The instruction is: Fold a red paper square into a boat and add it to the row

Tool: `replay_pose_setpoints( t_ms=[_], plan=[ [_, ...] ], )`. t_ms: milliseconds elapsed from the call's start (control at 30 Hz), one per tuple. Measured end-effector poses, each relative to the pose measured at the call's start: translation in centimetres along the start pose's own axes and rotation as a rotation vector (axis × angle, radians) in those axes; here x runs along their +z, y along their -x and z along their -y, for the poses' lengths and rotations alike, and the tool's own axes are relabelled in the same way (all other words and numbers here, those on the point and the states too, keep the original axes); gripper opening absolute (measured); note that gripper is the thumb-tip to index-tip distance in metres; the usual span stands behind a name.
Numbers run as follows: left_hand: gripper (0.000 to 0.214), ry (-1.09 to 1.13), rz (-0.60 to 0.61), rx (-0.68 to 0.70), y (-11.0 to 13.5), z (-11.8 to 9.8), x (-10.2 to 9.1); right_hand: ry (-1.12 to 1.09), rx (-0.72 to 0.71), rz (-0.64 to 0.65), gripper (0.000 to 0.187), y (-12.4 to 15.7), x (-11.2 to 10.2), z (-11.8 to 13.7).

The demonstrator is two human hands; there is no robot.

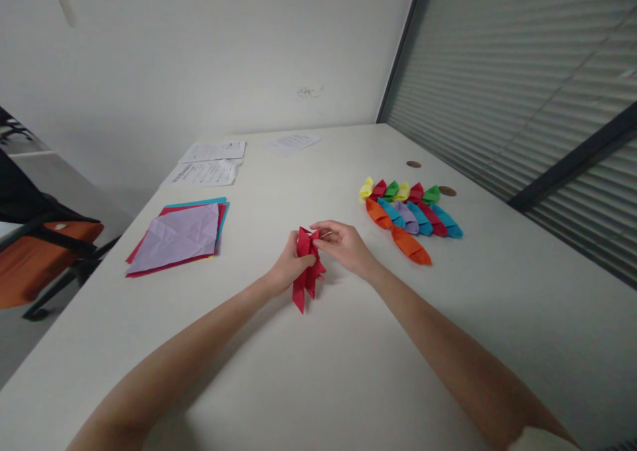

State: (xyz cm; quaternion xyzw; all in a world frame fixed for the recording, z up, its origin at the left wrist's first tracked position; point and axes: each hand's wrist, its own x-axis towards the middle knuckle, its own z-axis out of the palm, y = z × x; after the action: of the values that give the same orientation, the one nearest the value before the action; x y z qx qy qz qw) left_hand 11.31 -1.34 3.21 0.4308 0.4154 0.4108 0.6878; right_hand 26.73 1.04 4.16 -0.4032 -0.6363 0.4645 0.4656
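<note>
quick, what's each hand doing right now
Left hand: closed on the red folded paper, gripping its middle.
Right hand: fingers pinching the top of the same red folded paper.

The red paper is folded into a narrow, creased shape with two pointed tails hanging down. It is held upright, left of the folded row and near it.

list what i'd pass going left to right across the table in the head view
stack of coloured paper sheets → left hand → red folded paper → right hand → row of folded paper pieces
</note>
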Motion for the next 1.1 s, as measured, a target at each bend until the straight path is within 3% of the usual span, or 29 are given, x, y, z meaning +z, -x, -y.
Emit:
replay_pose_setpoints(
  t_ms=[167, 267, 433, 700, 867, 1000, 1100],
  plan=[
    [0.049, -0.083, -0.115, 0.170, -0.6, -0.1, -0.4, -0.030, 0.056, -0.101, 0.015, -0.3, 0.2, -1.0],
    [0.038, -0.216, -0.103, 0.226, -0.8, 0.1, -0.6, 0.011, 0.064, -0.152, 0.015, -0.4, 0.1, -1.5],
    [0.032, -0.293, -0.063, 0.231, -0.7, 0.3, -0.6, 0.011, 0.026, -0.083, 0.032, -0.3, 0.1, -1.8],
    [0.033, -0.264, -0.052, 0.180, -1.1, 0.4, -1.1, 0.153, -0.074, 0.002, 0.016, -0.4, -1.4, -0.8],
    [0.009, -0.505, 0.037, 0.250, -1.4, 0.3, -1.6, 0.075, -0.067, -0.117, 0.020, -0.9, -2.2, -1.1],
    [0.011, -0.628, 0.117, 0.227, -1.6, -0.2, -2.1, 0.046, 0.056, -0.189, 0.024, -1.2, -2.4, -2.0],
    [0.010, -0.461, -0.002, 0.151, -2.2, -0.5, -2.6, -0.013, 0.054, -0.254, 0.031, -1.1, -1.7, -2.5]
  ],
)
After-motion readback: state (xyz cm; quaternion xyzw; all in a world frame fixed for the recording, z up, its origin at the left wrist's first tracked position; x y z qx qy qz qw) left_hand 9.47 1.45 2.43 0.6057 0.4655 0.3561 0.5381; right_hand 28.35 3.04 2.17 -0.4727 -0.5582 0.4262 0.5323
